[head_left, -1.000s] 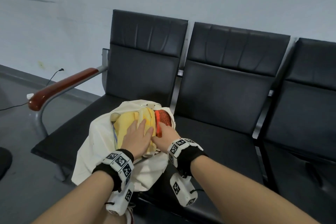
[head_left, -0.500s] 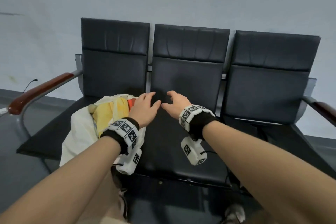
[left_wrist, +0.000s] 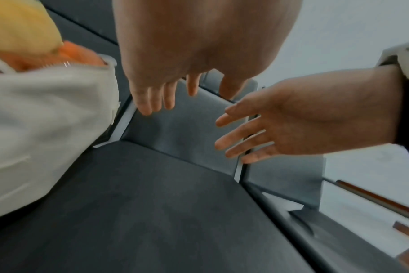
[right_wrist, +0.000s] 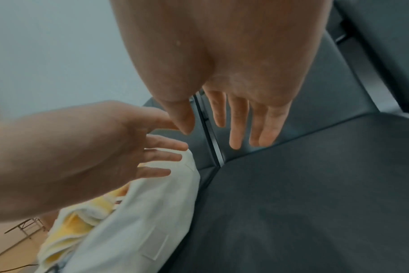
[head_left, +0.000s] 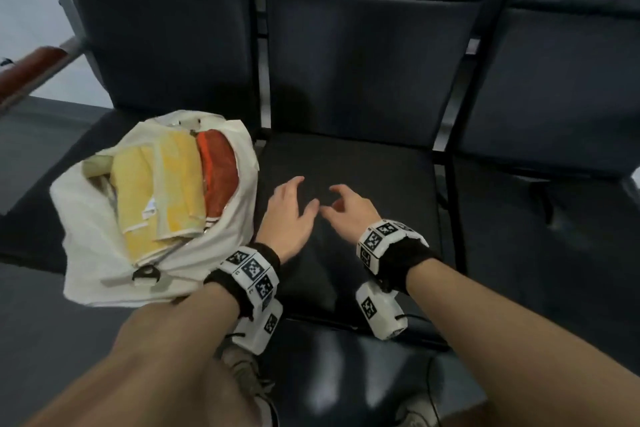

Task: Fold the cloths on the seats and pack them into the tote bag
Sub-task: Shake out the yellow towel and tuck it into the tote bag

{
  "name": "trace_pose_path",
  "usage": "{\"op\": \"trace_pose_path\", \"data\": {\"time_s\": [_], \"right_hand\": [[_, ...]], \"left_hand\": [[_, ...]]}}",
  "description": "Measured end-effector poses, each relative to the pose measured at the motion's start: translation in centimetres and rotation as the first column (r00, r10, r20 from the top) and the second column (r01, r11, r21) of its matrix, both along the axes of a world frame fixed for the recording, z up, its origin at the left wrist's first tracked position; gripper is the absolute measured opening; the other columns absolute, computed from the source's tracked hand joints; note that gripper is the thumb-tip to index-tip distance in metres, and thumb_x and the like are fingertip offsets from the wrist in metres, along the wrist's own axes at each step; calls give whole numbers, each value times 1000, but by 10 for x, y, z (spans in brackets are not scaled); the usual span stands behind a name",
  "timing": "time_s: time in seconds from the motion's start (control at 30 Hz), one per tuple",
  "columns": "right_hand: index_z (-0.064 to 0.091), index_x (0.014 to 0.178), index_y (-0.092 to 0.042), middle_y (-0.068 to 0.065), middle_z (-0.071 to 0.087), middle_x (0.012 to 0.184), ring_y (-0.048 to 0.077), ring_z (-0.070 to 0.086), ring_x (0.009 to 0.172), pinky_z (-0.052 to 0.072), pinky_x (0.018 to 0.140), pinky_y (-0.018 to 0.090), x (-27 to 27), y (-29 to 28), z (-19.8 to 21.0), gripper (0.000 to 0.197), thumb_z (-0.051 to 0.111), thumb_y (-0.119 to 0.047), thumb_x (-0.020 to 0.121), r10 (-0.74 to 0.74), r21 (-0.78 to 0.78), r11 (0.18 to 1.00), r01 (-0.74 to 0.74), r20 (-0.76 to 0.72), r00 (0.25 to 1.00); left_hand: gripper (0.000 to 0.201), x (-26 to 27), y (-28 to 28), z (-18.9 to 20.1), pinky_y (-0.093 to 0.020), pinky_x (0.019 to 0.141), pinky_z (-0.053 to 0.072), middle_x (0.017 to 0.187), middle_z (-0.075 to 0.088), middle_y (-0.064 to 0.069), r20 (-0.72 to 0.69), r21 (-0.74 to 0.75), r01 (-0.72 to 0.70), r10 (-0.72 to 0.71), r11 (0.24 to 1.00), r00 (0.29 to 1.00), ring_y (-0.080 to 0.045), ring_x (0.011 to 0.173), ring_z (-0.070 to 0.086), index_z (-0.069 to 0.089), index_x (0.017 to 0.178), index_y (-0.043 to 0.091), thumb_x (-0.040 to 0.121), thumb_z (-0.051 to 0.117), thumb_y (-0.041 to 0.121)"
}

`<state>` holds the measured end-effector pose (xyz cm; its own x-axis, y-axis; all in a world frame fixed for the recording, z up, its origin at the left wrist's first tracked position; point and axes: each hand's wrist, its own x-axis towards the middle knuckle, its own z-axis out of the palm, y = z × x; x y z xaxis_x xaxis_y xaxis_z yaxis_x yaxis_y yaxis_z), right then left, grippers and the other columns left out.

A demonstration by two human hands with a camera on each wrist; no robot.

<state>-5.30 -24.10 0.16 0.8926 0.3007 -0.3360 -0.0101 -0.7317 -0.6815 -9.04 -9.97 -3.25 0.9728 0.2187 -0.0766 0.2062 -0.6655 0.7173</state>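
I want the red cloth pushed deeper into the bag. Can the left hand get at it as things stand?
Probably yes. The left hand hovers open and empty over the middle seat, right beside the tote bag. The red cloth lies exposed at the bag's open mouth on that near side, nothing covering it.

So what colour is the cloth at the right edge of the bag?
Orange-red. The cloth shows best in the head view.

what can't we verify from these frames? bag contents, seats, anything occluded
- Tote bag depth: head view shows only the top yellow cloths and orange-red cloth; the bag walls hide anything beneath.
- Right seat: cut off by the head view's edge, so leftover cloths there can't be ruled out.
- Floor under the seats: blurred, blocked by both forearms.
- Left hand and right hand: whether they touch the middle seat.
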Motion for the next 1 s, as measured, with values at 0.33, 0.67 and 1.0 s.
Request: {"op": "trace_pose_path", "data": {"time_s": [0.33, 0.67, 1.0], "right_hand": [[43, 143, -22, 0, 65, 118, 19, 57, 116, 43, 95, 27, 31, 35, 27, 52, 57, -36, 94, 90, -115, 986, -118, -226, 970], [43, 145, -27, 1, 56, 132, 19, 49, 125, 42, 103, 31, 39, 160, 142, 51, 54, -29, 95, 412, -118, 895, -430, -151, 899], [22, 154, -31, -5, 0, 164, 21, -8, 151, 2, 122, 42, -1, 267, 94, 68, 51, -28, 93, 885, -423, 385, -820, -83, 458]], "left_hand": [[53, 16, 48, 48, -18, 110, 23, 147, 42, -5, -121, -75, -14, 5, 997, 993, -16, 137, 38, 38, 147, 13, 99, 57, 23], [40, -39, 165, 129, -34, 107, 37, 136, 49, -3, -255, -142, -385, 342, 912, 904, -18, 129, 44, 48, 138, 16, 98, 54, 17], [42, -95, 231, 81, -40, 99, 43, 131, 50, -10, -559, -48, -625, 497, 780, 663, -26, 122, 48, 47, 135, 12, 94, 54, 16]]}}
